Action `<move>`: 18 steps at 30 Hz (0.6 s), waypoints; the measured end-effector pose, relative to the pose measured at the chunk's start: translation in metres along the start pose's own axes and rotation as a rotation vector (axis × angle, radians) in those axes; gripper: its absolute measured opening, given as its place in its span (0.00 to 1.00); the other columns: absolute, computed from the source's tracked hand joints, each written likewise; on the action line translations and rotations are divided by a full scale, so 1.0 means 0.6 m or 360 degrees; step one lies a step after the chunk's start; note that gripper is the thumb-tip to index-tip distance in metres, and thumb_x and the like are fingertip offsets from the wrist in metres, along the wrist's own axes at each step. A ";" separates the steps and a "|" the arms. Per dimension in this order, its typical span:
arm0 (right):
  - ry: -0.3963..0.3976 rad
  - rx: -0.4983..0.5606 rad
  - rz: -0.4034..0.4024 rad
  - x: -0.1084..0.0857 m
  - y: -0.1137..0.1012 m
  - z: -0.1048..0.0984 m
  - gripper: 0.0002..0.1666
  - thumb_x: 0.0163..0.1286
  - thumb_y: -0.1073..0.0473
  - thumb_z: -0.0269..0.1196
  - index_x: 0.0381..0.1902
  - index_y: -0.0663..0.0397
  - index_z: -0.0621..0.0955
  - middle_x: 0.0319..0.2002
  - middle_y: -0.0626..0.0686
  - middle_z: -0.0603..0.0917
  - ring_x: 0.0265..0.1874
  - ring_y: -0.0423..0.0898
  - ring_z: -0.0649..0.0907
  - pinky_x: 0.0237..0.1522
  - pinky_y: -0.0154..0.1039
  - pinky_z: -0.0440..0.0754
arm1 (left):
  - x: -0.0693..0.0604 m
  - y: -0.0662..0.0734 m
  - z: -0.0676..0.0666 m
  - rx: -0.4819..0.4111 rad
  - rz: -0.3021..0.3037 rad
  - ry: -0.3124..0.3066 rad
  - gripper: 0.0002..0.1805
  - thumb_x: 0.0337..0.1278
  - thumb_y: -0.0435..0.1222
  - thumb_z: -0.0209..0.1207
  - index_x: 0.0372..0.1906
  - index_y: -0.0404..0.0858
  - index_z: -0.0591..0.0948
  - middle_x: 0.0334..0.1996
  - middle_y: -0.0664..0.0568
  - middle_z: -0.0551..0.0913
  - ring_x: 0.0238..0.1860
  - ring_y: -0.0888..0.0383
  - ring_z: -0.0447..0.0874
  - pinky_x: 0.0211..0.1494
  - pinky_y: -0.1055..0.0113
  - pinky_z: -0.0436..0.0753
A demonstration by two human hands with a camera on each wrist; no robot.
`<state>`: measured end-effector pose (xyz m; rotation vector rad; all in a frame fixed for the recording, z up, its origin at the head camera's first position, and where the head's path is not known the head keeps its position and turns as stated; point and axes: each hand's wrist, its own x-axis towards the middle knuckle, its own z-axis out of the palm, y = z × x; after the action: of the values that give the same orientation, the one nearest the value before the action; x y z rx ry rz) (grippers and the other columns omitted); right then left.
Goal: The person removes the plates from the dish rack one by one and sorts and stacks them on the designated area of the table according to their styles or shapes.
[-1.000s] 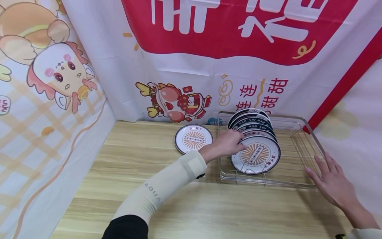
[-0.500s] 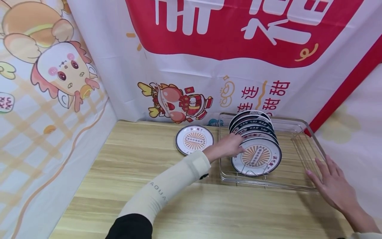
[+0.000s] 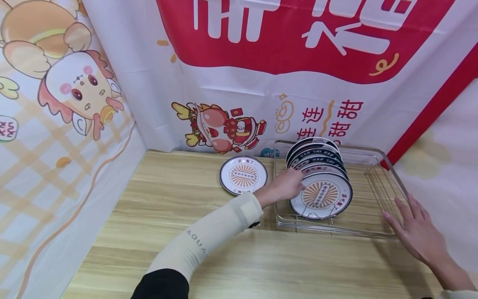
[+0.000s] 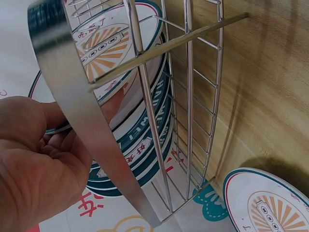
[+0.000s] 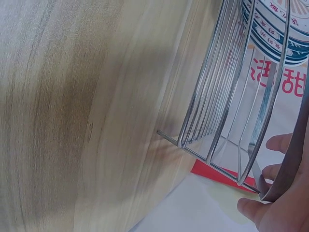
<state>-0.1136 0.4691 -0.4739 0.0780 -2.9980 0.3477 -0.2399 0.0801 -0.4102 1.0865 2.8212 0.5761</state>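
Several round plates [image 3: 325,161] stand on edge in a row inside a silver wire dish rack [image 4: 79,92]. The front plate [image 3: 321,197] is white with a dark rim and an orange sunburst. My left hand [image 3: 286,185] pinches this plate at its left edge, thumb on the face and fingers behind, as the left wrist view shows. At the rack's right end, my right hand [image 3: 420,230] touches the metal rim with fairly straight fingers. The right wrist view shows its fingers [image 5: 280,142] beyond the rim band. The rear plates are partly hidden by those in front.
A matching plate [image 3: 243,175] lies flat on the wooden table [image 3: 179,195], left of the rack. Behind the rack hangs a printed red and white cloth [image 3: 239,87]. Another printed cloth [image 3: 48,166] borders the left side.
The head view has shifted slightly. My left hand stays at the front plate's left edge, and my right hand stays at the rack's right end.
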 end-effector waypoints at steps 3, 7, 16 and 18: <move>-0.0003 -0.0003 0.0002 0.000 0.000 -0.001 0.46 0.84 0.40 0.52 0.83 0.66 0.54 0.83 0.74 0.39 0.79 0.79 0.46 0.51 0.87 0.63 | -0.003 0.002 -0.001 0.0003 0.0002 0.0023 0.13 0.74 0.41 0.64 0.54 0.39 0.85 0.31 0.55 0.85 0.32 0.61 0.83 0.40 0.69 0.81; -0.0007 -0.0012 0.0016 0.002 -0.002 -0.002 0.46 0.84 0.40 0.52 0.83 0.66 0.54 0.83 0.74 0.39 0.78 0.80 0.47 0.49 0.88 0.64 | -0.006 0.004 -0.007 -0.0040 -0.0016 0.0068 0.10 0.75 0.40 0.63 0.50 0.39 0.86 0.33 0.54 0.86 0.33 0.61 0.83 0.39 0.70 0.82; -0.0016 -0.0022 0.0027 0.002 -0.003 -0.002 0.47 0.84 0.39 0.51 0.83 0.66 0.53 0.83 0.74 0.39 0.78 0.80 0.47 0.48 0.88 0.64 | -0.015 0.013 -0.027 -0.0060 -0.0058 0.0170 0.09 0.77 0.41 0.62 0.43 0.39 0.86 0.28 0.55 0.83 0.29 0.62 0.80 0.32 0.73 0.77; -0.0015 -0.0023 0.0030 0.001 -0.003 -0.001 0.47 0.84 0.39 0.51 0.83 0.66 0.53 0.83 0.73 0.38 0.78 0.80 0.47 0.48 0.88 0.64 | -0.018 0.014 -0.032 -0.0071 -0.0051 0.0207 0.09 0.78 0.41 0.61 0.45 0.39 0.86 0.29 0.55 0.84 0.30 0.62 0.81 0.32 0.73 0.78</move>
<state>-0.1138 0.4675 -0.4727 0.0505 -3.0120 0.3284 -0.2302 0.0723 -0.3899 1.0305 2.9135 0.7292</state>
